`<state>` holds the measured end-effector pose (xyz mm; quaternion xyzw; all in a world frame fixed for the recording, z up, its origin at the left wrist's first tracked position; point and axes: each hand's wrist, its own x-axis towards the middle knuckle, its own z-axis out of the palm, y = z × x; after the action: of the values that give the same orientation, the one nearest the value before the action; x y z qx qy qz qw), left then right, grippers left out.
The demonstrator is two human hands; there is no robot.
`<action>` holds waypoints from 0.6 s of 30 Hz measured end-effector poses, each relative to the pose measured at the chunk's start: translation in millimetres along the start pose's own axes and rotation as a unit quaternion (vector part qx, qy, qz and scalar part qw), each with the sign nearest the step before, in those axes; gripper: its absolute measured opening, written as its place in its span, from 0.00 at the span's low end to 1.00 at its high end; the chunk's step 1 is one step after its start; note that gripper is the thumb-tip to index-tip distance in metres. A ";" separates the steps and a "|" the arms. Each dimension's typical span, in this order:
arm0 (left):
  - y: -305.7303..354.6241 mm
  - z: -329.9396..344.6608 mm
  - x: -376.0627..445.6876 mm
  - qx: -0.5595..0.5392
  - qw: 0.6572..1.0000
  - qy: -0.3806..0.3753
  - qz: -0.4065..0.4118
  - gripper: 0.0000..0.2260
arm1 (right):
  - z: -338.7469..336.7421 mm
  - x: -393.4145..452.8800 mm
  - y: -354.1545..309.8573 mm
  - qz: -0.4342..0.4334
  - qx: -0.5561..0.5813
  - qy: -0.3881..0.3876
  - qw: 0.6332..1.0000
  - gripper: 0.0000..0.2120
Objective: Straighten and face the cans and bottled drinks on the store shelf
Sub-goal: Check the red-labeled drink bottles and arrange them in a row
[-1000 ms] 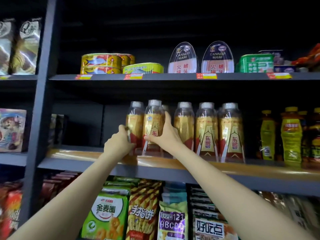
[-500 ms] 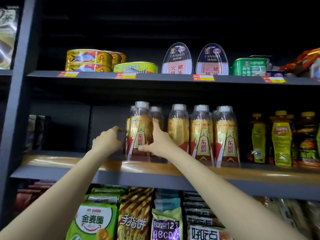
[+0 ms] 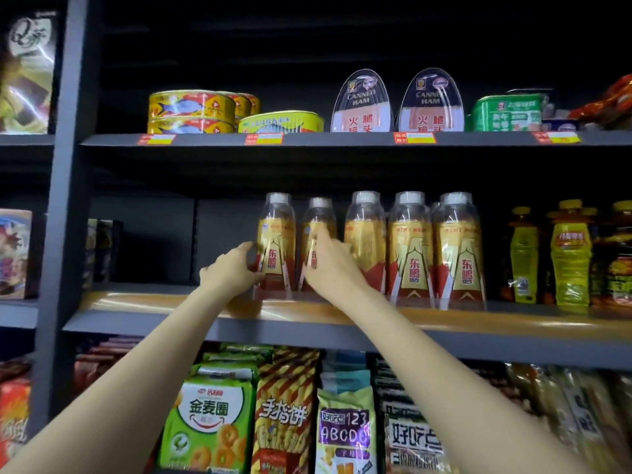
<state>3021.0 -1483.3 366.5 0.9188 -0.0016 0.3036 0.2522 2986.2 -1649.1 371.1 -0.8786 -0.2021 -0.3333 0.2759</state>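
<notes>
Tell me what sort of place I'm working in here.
A shop aisle, most likely a small grocery: price tags on the shelf edge, rows of identical bottles, canned ham, and snack bags below.

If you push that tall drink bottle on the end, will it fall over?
Probably, if pushed up high: the leftmost bottle is tall on a narrow base. It looks full, so likely heavyish. Its glossy wrap may be slippery, so the left hand holds it low.
</notes>
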 end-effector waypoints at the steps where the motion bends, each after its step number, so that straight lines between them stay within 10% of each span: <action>1: 3.6 0.1 -3.9 0.010 1.000 0.011 -0.006 0.28 | -10.2 -5.6 4.1 -0.012 0.004 0.010 1.000 0.28; 7: 46.2 12.7 -36.2 -0.024 0.976 0.206 0.073 0.19 | -84.8 -38.1 41.5 -0.039 -0.046 0.097 0.993 0.23; 18: 211.8 96.0 -61.3 -0.067 0.923 0.221 0.306 0.23 | -186.9 -51.6 192.6 0.134 -0.091 0.096 0.982 0.28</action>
<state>2991.5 -1721.9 364.1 0.7639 -0.2478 0.5606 0.2021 2965.5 -1921.3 384.6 -0.8830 -0.0241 -0.3930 0.2554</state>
